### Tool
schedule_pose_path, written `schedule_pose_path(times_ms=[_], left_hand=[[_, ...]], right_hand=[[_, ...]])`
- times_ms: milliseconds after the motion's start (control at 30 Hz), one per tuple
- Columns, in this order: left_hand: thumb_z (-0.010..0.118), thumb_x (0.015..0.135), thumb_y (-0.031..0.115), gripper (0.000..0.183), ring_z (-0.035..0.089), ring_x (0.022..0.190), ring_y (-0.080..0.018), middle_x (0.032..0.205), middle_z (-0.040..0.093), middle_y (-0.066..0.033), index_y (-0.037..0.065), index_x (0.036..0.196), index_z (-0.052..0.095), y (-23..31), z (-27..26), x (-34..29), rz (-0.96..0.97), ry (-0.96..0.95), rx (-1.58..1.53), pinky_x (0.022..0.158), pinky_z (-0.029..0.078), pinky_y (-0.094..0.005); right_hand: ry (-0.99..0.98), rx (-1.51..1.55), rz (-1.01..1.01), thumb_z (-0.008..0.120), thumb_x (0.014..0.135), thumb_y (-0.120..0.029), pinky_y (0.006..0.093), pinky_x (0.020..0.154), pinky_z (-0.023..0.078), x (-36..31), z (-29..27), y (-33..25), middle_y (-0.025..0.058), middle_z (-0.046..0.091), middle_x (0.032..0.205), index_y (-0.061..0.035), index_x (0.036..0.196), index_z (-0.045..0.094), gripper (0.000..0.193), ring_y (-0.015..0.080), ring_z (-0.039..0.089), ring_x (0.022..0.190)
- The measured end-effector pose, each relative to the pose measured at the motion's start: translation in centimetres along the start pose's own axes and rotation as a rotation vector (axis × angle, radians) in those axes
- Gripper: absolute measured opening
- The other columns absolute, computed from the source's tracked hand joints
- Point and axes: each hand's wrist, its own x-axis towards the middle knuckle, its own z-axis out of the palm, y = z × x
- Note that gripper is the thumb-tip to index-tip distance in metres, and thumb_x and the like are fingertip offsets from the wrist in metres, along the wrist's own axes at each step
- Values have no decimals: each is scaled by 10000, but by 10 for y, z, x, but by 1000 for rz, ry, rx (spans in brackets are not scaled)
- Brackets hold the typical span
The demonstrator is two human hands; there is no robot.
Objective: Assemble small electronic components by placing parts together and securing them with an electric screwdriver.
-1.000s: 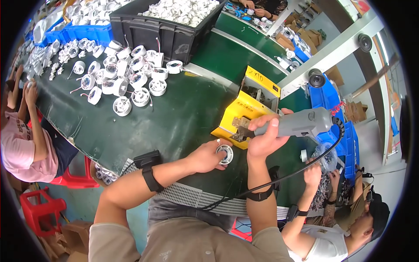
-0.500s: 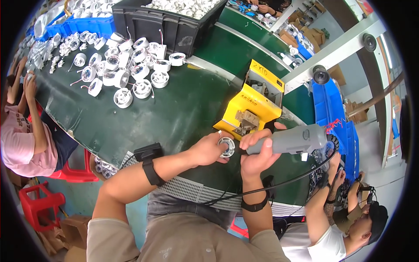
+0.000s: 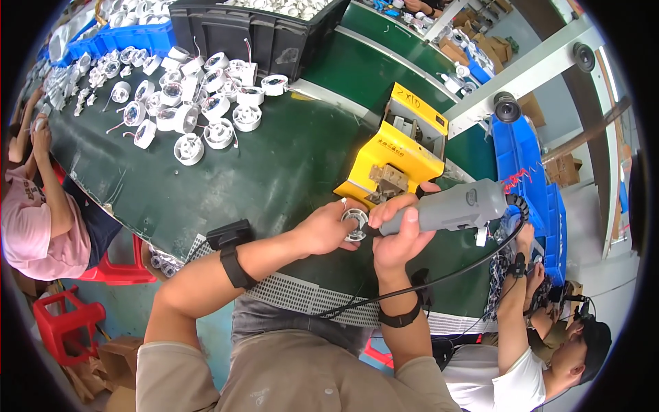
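Observation:
My left hand [image 3: 325, 229] grips a small round white part with an open, spoked face [image 3: 351, 237], which looks like a little fan or motor housing. My right hand [image 3: 397, 240] is wrapped around a grey electric screwdriver [image 3: 456, 208], held almost level with its dark nose pointing left. That nose meets the white part; the bit's tip is too small to make out. Just beyond both hands stands a yellow machine [image 3: 398, 152] with a metal block on its front, a screw feeder by its look. A black cable [image 3: 439, 279] runs from the screwdriver's rear across my right forearm.
Several similar white round parts [image 3: 218, 133] with wires lie at the far left of the green table [image 3: 274, 165]. Behind them are a black bin [image 3: 261, 38] and blue bins [image 3: 147, 40]. Blue trays [image 3: 515, 161] stand right. Co-workers sit on both sides; a red stool [image 3: 68, 323] is lower left.
The screwdriver has moved left, and its nose now reaches the white part, which it stood clear of before. My left hand keeps its hold nearly in place. The view has shifted slightly.

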Motion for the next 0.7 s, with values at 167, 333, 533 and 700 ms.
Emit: schedule_pose_path(times_ms=[167, 333, 533, 700], left_hand=[[469, 947, 79, 302, 656, 901, -228, 1123, 567, -180, -40, 1225, 491, -4, -3, 2, 39, 18, 9, 762, 599, -325], [469, 954, 101, 306, 655, 906, -232, 1113, 579, -171, -34, 1228, 493, 0, 0, 1, 56, 1, 28, 769, 594, -333], [472, 957, 125, 314, 673, 865, -232, 1079, 597, -171, -34, 1226, 493, 2, 3, -5, 79, -7, 53, 741, 587, -323], [496, 862, 114, 316, 675, 560, -245, 808, 663, -188, -8, 1146, 563, 46, -35, -28, 118, 76, 762, 615, 554, -335]], right_hand=[[-31, 23, -5, 473, 923, -222, 303, 500, 462, -1, 3, 4, 95, 474, 682, -22, 1245, 277, 427, 168, 480, 507], [-112, 1, -54, 546, 894, -266, 307, 497, 462, -4, 0, 7, 84, 465, 675, -15, 1196, 293, 467, 168, 482, 507], [-147, -23, -58, 588, 899, -382, 313, 562, 485, -13, -9, 10, 100, 531, 736, -5, 1213, 301, 568, 182, 536, 584], [-19, -175, -169, 516, 929, -495, 348, 862, 457, 4, -59, 5, 92, 574, 956, 1, 1199, 435, 570, 208, 572, 942]])
